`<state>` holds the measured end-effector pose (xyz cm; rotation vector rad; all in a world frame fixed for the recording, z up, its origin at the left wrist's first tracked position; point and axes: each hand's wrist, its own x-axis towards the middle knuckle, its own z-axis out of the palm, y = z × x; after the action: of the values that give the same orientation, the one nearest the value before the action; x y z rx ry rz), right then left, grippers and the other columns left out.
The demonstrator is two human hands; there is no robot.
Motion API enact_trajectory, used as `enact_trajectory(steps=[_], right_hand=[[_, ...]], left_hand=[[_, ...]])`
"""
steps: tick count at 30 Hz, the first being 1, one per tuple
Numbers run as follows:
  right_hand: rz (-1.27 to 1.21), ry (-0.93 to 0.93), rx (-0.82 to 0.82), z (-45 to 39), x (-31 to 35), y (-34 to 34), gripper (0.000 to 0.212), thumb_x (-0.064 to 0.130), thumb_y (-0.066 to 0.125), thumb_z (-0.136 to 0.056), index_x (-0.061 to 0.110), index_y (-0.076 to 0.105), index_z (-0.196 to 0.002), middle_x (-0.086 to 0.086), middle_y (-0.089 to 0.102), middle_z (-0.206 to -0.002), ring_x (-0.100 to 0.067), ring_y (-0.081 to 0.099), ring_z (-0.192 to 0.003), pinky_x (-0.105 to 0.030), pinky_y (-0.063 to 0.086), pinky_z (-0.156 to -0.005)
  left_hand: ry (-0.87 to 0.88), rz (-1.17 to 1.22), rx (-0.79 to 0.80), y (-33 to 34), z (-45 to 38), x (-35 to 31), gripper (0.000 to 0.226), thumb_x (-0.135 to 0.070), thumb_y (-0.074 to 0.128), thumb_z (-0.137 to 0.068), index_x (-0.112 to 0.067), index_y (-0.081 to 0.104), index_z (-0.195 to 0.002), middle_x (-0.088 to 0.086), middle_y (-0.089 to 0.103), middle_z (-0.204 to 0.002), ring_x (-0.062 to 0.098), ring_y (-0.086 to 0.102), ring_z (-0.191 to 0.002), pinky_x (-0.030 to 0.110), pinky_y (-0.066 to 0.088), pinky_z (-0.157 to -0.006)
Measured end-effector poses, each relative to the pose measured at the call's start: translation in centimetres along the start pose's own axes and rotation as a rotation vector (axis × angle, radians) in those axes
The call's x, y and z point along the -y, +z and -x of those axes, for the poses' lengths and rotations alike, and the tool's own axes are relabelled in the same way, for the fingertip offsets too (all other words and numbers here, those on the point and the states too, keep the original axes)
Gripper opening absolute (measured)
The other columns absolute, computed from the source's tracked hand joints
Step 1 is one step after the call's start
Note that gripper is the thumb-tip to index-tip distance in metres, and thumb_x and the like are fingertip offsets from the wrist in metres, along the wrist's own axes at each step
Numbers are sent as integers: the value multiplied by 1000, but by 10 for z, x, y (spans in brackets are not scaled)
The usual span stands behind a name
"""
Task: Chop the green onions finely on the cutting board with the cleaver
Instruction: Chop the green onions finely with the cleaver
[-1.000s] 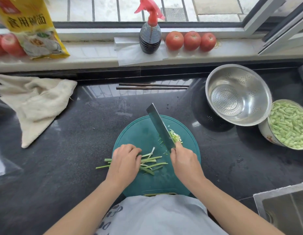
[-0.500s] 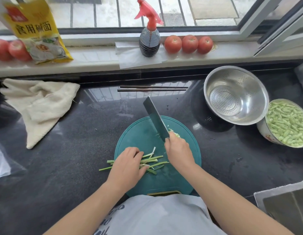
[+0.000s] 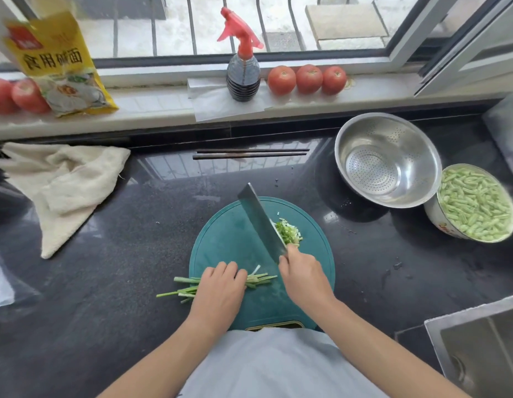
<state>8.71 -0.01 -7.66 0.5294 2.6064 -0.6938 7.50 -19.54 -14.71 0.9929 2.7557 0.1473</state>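
A round teal cutting board (image 3: 223, 239) lies on the dark counter in front of me. My left hand (image 3: 219, 288) presses down on a bunch of green onion stalks (image 3: 259, 278) that runs across the board's near left part, their ends sticking out over the board's left edge. My right hand (image 3: 302, 275) grips the handle of the cleaver (image 3: 259, 219), whose blade points away and to the left, tilted above the board. A small heap of chopped green onion (image 3: 288, 234) sits just right of the blade.
A steel colander (image 3: 387, 162) and a bowl of cut green beans (image 3: 476, 202) stand at the right. Chopsticks (image 3: 249, 153) lie behind the board, a cloth (image 3: 65, 182) at the left. A sink corner (image 3: 479, 349) shows at the near right. Tomatoes (image 3: 307, 79) and a spray bottle (image 3: 242, 73) stand on the sill.
My right hand with the cleaver shifted a little left and away over the second. My left hand drew back along the stalks, baring more of their right ends.
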Motion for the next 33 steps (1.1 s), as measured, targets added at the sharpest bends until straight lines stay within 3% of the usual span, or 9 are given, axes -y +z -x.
enact_trajectory(steps=[5,9,12,14,19,26,33], right_hand=[[37,-19,13,6,9,23,23,29,34,-104,17,34,-85,-5,53,-74,-34,48,-69,-42,37,-60],[14,63,-4,5,-5,14,24,28,34,-104,17,35,-83,-2,52,-72,-32,51,-70,-41,39,-60],[-126,88,-5,9,-19,2,27,25,38,-102,17,34,-77,-4,51,-66,-22,44,-58,-38,32,-53],[-213,95,-47,14,-26,-7,30,22,42,-100,18,31,-72,-3,46,-61,-20,36,-52,-37,28,-51],[-292,172,-122,9,-42,-20,33,21,44,-97,17,26,-69,-7,43,-59,-23,34,-55,-38,29,-54],[-290,200,-108,4,-51,-24,30,25,43,-98,17,32,-71,-8,48,-62,-23,38,-55,-37,30,-53],[-247,150,-45,1,-40,-23,28,26,42,-100,17,36,-74,-4,48,-60,-20,37,-53,-36,31,-52]], left_hand=[[-17,-32,10,-1,10,20,23,-20,72,-82,-22,49,-81,1,47,-79,26,46,-72,39,36,-61],[-61,11,3,-14,9,21,19,-36,61,-86,-22,50,-81,-1,48,-80,25,47,-73,41,41,-63],[-135,91,-14,-25,-3,13,23,-44,51,-86,-21,56,-82,-3,52,-81,23,49,-75,39,42,-65],[-230,174,-43,-30,-23,9,19,-38,56,-90,-20,63,-89,-2,59,-86,24,55,-80,39,46,-66],[-461,536,-3,-38,-96,5,18,-27,62,-96,-19,65,-113,1,64,-109,23,54,-107,40,46,-93],[-489,321,51,-31,-131,-9,16,-37,61,-97,-24,70,-100,-2,67,-99,25,54,-102,39,43,-85],[-502,285,101,-31,-126,-12,22,-24,51,-96,-22,69,-83,-3,68,-86,26,55,-90,40,44,-81]])
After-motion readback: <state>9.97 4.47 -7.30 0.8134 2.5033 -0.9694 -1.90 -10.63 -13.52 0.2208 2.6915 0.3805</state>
